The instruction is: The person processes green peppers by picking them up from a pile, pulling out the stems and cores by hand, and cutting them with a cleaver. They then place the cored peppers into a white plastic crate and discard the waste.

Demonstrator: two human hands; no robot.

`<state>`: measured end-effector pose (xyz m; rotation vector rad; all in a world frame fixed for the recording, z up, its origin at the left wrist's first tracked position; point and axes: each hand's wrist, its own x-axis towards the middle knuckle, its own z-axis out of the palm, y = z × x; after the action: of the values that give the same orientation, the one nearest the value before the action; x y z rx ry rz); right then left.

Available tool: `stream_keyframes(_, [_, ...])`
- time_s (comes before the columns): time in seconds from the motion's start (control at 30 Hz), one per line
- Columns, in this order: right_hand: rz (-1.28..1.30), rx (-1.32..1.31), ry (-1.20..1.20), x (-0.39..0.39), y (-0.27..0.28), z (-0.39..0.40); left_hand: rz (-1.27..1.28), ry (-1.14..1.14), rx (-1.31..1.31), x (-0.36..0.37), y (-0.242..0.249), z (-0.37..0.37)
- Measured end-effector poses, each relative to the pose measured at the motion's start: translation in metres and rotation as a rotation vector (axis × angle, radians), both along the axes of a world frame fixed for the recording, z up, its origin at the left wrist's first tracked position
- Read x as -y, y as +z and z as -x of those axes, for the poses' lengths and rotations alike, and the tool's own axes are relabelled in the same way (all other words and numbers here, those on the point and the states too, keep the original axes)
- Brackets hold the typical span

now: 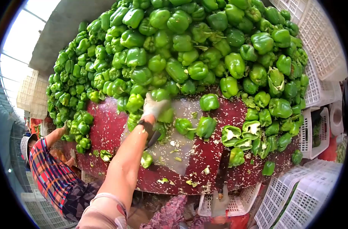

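Observation:
My left hand (155, 107), in a pale glove with a dark band at the wrist, reaches into the lower edge of a big heap of green bell peppers (181, 42). Its fingers look spread against the peppers, though they are slightly blurred and partly hidden. Just beside the palm is a blurred bell pepper (166, 114). At the table's near edge my right hand (220, 204), also gloved, is closed around a knife (222, 171), its dark blade pointing away from me. Cut-open peppers (251, 129) with white cores lie right of the blade.
Seeds and scraps litter the red and grey tabletop (204, 164). A white plastic crate (244, 200) sits under the near edge; more crates (288, 191) stand right. At the left, a co-worker in a plaid shirt (51, 171) reaches into the heap.

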<state>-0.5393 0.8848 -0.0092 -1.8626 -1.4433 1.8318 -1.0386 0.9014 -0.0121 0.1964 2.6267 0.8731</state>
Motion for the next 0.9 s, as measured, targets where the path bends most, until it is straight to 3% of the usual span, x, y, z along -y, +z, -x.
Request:
stream_keyframes(0.03, [-0.015, 0.027, 0.043, -0.003, 0.004, -0.003, -0.106, -0.002, 0.068, 0.001, 0.007, -0.013])
stream_keyframes(0.1, [0.147, 0.031, -0.017, -0.032, 0.067, 0.026, -0.432, -0.044, 0.229, 0.009, -0.001, -0.037])
stream_keyframes(0.13, [0.033, 0.012, -0.006, -0.038, 0.067, 0.020, -0.513, -0.009, 0.451, -0.001, 0.030, -0.063])
stream_keyframes(0.2, [-0.206, -0.026, 0.031, -0.055, 0.061, 0.005, -0.583, -0.080, 0.543, -0.010, 0.034, -0.101])
stream_keyframes(0.23, [-0.196, 0.067, 0.014, -0.081, 0.130, 0.041, -0.533, -0.087, 0.553, -0.025, 0.066, -0.123])
stream_keyframes(0.3, [-0.259, 0.048, -0.118, -0.099, 0.202, 0.066, -0.652, -0.102, 0.778, -0.043, 0.111, -0.156])
stream_keyframes(0.33, [-0.223, -0.097, -0.260, -0.102, 0.221, 0.071, -0.610, -0.176, 0.848, -0.052, 0.139, -0.167])
stream_keyframes(0.37, [-0.225, -0.263, -0.278, -0.096, 0.220, 0.058, -0.625, -0.266, 0.810, -0.055, 0.147, -0.177])
stream_keyframes(0.43, [-0.525, -0.147, 0.162, -0.099, 0.190, 0.068, -0.614, -0.317, 0.682, -0.044, 0.146, -0.194])
stream_keyframes(0.5, [-0.435, 0.082, 0.472, -0.101, 0.157, 0.093, -0.552, -0.230, 0.502, -0.012, 0.127, -0.201])
stream_keyframes(0.53, [-0.414, 0.202, 0.572, -0.103, 0.127, 0.092, -0.409, -0.154, 0.547, 0.017, 0.105, -0.195])
stream_keyframes(0.6, [-0.332, 0.278, 0.544, -0.098, 0.107, 0.090, -0.233, 0.019, 0.367, 0.082, 0.031, -0.177])
stream_keyframes(0.63, [-0.510, 0.207, 0.459, -0.086, 0.077, 0.076, -0.106, 0.020, 0.298, 0.102, 0.029, -0.165])
stream_keyframes(0.7, [-0.271, 0.229, 0.438, -0.081, 0.094, 0.078, 0.157, 0.002, 0.107, 0.121, 0.008, -0.147])
stream_keyframes(0.73, [-0.159, 0.236, 0.426, -0.080, 0.097, 0.080, 0.184, -0.007, 0.092, 0.121, -0.005, -0.136])
stream_keyframes(0.77, [-0.300, 0.184, 0.388, -0.065, 0.058, 0.059, 0.260, -0.023, 0.055, 0.121, -0.029, -0.124])
stream_keyframes(0.8, [-0.275, 0.176, 0.382, -0.061, 0.052, 0.057, 0.332, -0.039, 0.019, 0.118, -0.049, -0.112])
stream_keyframes(0.87, [-0.222, 0.159, 0.363, -0.048, 0.048, 0.053, 0.363, -0.032, 0.108, 0.093, -0.038, -0.091])
stream_keyframes(0.9, [-0.142, 0.140, 0.310, -0.038, 0.020, 0.034, 0.406, -0.001, 0.195, 0.085, -0.044, -0.082])
